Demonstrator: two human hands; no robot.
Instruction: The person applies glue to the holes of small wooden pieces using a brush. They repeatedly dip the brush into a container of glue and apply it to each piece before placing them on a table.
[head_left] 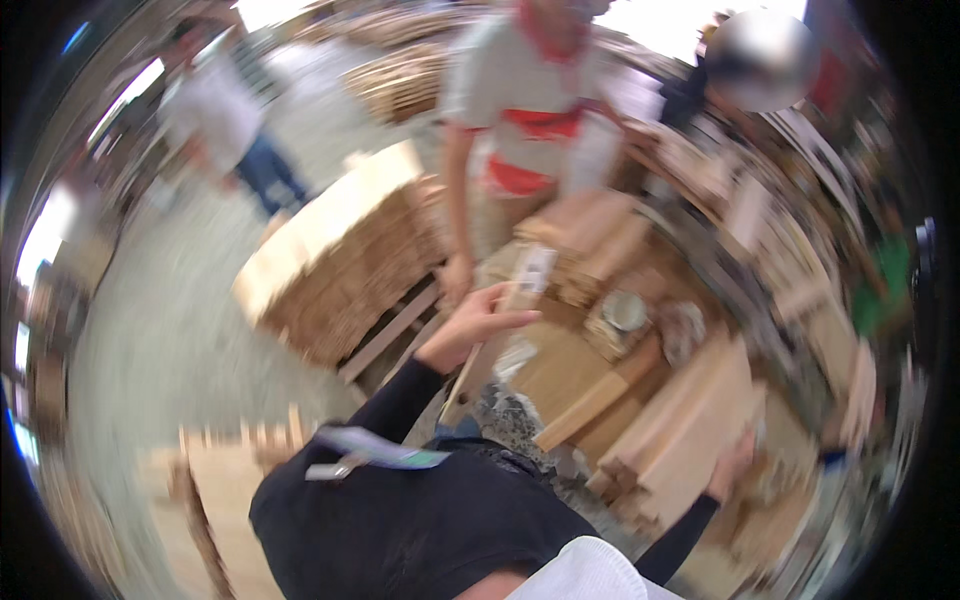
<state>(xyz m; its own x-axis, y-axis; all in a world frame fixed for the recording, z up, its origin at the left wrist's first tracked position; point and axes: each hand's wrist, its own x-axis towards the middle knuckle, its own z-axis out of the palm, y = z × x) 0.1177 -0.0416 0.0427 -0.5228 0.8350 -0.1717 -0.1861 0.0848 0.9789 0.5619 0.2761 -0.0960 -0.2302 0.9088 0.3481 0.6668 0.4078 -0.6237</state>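
Note:
My left hand (472,325) is closed around a narrow wooden slat (487,362), held at a slant in front of my body. A whitish patch with dark marks shows near its upper end. At the right, my right hand (735,468) is beside a stack of pale wooden strips (675,420) on the workbench. Motion smears its fingers, so whether it grips anything cannot be made out. Between the hands lies a flat wooden board (560,365), with a round whitish container (624,312) and a crumpled clear plastic bag (682,330) behind it.
A large block of stacked wood pieces (345,255) stands on slats at the left. Across from me is a person in a white and red shirt (530,120). Another person (215,115) stands far left. More wood (215,500) is at lower left; timber (795,260) is piled right.

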